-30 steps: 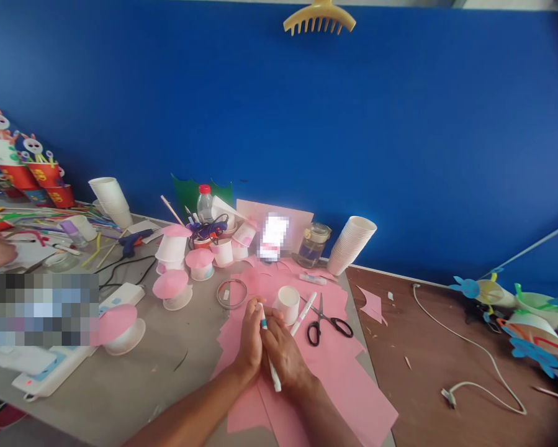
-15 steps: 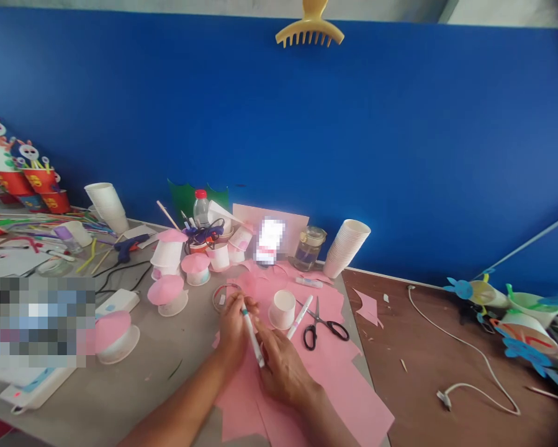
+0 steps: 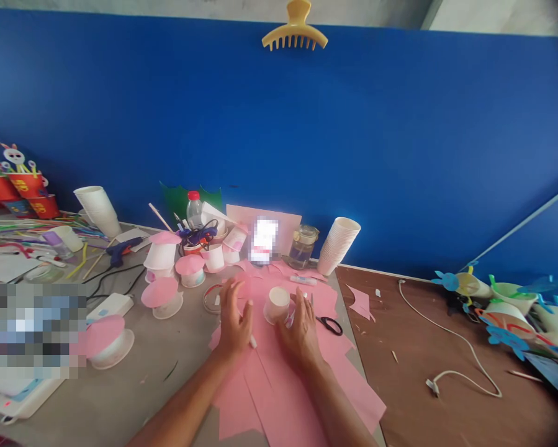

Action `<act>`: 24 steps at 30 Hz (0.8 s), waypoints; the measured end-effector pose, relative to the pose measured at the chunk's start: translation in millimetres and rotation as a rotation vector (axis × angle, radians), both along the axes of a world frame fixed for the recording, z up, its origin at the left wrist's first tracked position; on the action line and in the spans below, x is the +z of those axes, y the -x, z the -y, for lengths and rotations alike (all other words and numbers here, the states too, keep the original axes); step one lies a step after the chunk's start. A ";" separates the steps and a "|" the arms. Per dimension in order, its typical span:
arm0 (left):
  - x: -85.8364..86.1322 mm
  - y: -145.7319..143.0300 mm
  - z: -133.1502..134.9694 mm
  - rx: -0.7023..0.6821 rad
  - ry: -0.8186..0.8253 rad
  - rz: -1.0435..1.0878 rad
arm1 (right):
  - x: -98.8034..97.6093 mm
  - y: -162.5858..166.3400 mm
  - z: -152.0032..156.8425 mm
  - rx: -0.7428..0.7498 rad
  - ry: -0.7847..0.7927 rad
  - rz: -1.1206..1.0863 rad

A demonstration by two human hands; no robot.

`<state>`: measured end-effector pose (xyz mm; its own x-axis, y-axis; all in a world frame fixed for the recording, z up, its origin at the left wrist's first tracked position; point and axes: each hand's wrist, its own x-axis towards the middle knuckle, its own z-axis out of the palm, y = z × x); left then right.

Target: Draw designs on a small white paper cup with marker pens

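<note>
Both my hands lie on overlapping pink paper sheets (image 3: 279,385) on the grey table. My left hand (image 3: 234,323) has its fingers stretched up and apart. The white end of a marker (image 3: 252,341) shows at its thumb side. My right hand (image 3: 301,329) lies flat with fingers extended, covering part of a second white marker (image 3: 290,320) and the blades of black-handled scissors (image 3: 329,325). A small white paper cup (image 3: 277,303) stands upside down between the two hands, touching neither that I can see.
Pink-topped cup mushrooms (image 3: 162,297) stand to the left with a tape ring (image 3: 212,299), a glue gun (image 3: 118,250) and cables. A cup stack (image 3: 337,245), glass jar (image 3: 301,245) and bottle (image 3: 194,211) line the blue wall. A white cable (image 3: 450,347) crosses the brown table at right.
Both hands had gripped one marker together; now they have parted and lie flat either side of the cup. The camera view has shifted a little to the right.
</note>
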<state>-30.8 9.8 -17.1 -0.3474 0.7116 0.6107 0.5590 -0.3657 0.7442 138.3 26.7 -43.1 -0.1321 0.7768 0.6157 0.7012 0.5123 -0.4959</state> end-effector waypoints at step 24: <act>11.8 -19.4 14.7 -0.515 0.419 0.472 | 17.7 -36.1 -13.5 -0.299 0.198 -0.105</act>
<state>-11.4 -5.0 -5.2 -0.0683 0.9892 0.1294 -0.0105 -0.1304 0.9914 174.5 40.1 -25.4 0.1745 0.8768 0.4481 0.7458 0.1795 -0.6415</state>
